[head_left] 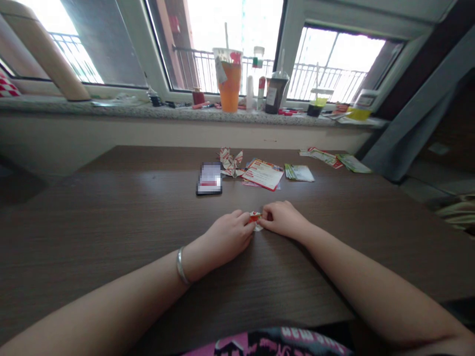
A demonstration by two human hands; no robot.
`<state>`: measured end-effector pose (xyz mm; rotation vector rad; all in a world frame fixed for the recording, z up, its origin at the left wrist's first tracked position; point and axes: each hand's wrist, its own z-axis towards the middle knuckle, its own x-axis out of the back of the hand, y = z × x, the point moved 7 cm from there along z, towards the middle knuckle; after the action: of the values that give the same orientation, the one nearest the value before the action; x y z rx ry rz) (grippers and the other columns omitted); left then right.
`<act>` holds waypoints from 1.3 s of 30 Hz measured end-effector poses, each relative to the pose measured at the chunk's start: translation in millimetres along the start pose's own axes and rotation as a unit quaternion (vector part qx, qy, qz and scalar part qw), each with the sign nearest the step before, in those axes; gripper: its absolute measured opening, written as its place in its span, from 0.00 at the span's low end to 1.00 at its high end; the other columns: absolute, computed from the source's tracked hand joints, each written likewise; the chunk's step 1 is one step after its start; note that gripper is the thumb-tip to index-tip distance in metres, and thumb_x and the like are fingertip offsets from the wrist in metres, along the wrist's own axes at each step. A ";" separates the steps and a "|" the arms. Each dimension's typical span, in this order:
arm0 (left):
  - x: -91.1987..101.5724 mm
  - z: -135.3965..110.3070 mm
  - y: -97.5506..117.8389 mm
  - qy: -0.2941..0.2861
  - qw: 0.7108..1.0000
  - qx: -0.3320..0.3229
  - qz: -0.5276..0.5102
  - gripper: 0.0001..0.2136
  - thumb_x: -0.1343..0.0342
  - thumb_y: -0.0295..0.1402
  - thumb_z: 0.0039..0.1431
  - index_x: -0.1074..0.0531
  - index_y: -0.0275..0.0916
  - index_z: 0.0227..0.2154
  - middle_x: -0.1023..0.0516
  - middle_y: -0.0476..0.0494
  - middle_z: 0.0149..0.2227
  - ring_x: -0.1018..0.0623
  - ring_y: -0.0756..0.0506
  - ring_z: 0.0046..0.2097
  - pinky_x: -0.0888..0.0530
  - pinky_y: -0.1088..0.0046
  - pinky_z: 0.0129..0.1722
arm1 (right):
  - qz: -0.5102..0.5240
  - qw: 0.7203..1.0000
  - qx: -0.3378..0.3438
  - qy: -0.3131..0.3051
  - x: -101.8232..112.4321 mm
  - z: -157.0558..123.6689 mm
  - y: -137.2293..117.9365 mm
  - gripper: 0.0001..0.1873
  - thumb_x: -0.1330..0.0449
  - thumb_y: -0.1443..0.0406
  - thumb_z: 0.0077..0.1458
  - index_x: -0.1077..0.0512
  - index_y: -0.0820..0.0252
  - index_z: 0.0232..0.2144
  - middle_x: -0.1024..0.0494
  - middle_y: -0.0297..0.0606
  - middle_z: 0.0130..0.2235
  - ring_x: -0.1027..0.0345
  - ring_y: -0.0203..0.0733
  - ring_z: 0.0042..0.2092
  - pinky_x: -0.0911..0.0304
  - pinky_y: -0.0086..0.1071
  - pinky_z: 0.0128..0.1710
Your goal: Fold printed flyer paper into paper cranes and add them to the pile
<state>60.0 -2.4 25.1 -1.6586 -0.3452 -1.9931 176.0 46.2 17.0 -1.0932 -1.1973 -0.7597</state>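
Note:
Between my two hands, low over the brown table (148, 232), is a small folded piece of printed paper (255, 216) in red and white. My left hand (232, 232), with a silver bangle at the wrist, pinches its left side, fingers curled over it. The thumb and fingertips of my right hand (280, 218) close on its right edge. Much of the paper is hidden by my fingers. Farther back lie folded red-and-white striped paper pieces (230, 162), and beside them a stack of printed leaflets (262, 174).
A phone (210, 179) lies left of the folded pieces. To the right are a small stack of cards (300, 173) and loose paper strips (354, 163). On the windowsill (178, 112) stand an orange drink cup (229, 81), a dark drink cup (274, 94) and several small items.

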 end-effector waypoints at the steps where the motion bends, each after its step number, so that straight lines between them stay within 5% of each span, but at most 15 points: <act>1: -0.2 0.1 -0.1 0.001 1.000 0.000 0.001 0.11 0.51 0.29 0.63 0.29 0.34 0.45 0.27 0.39 0.41 0.29 0.42 0.39 0.27 0.64 0.41 | 0.011 1.000 0.003 0.005 -0.8 0.1 0.7 0.11 0.40 0.58 0.53 0.27 0.58 0.25 0.21 0.34 0.29 0.32 0.38 0.31 0.49 0.29 0.30; 6: 2.6 -1.0 -3.3 -0.006 1.000 -0.002 -0.017 0.10 0.51 0.30 0.63 0.28 0.37 0.44 0.27 0.40 0.41 0.29 0.43 0.40 0.28 0.65 0.42 | 0.059 0.994 0.085 0.032 -3.4 -4.1 -4.0 0.04 0.40 0.64 0.54 0.27 0.59 0.30 0.23 0.34 0.30 0.34 0.36 0.33 0.47 0.27 0.31; 10: 3.1 -2.6 -4.8 -0.011 1.000 -0.003 -0.020 0.11 0.52 0.31 0.63 0.28 0.37 0.45 0.27 0.40 0.42 0.29 0.42 0.41 0.28 0.64 0.42 | 0.004 0.987 0.157 0.045 3.9 -13.8 -16.1 0.08 0.44 0.64 0.60 0.25 0.58 0.33 0.24 0.37 0.33 0.33 0.37 0.36 0.45 0.28 0.35; 17: -8.3 -2.5 1.2 -0.008 1.000 -0.011 0.011 0.12 0.52 0.28 0.63 0.30 0.34 0.46 0.27 0.38 0.44 0.29 0.42 0.41 0.28 0.65 0.40 | -0.123 0.981 0.153 0.010 8.1 -22.1 -31.4 0.14 0.48 0.65 0.61 0.23 0.58 0.30 0.24 0.40 0.35 0.31 0.40 0.36 0.44 0.31 0.34; 28: 0.7 -4.9 -6.0 -0.044 0.999 -0.024 0.001 0.13 0.52 0.26 0.63 0.30 0.38 0.49 0.26 0.40 0.45 0.27 0.43 0.42 0.28 0.66 0.40 | -0.124 0.985 0.116 -0.021 14.6 -25.1 -25.5 0.14 0.48 0.63 0.60 0.21 0.53 0.36 0.21 0.37 0.37 0.28 0.41 0.37 0.41 0.30 0.33; 39: 4.6 -5.6 -1.4 -0.055 0.998 -0.005 0.027 0.07 0.48 0.27 0.60 0.25 0.36 0.37 0.25 0.40 0.38 0.27 0.42 0.36 0.29 0.66 0.32 | -0.119 0.988 0.095 -0.033 19.5 -28.7 -25.3 0.15 0.49 0.64 0.59 0.22 0.57 0.31 0.22 0.38 0.38 0.28 0.42 0.39 0.39 0.30 0.34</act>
<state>54.1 -5.1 28.4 -1.7697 -0.3263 -1.8715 167.2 12.6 42.1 -0.8329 -1.4423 -0.7780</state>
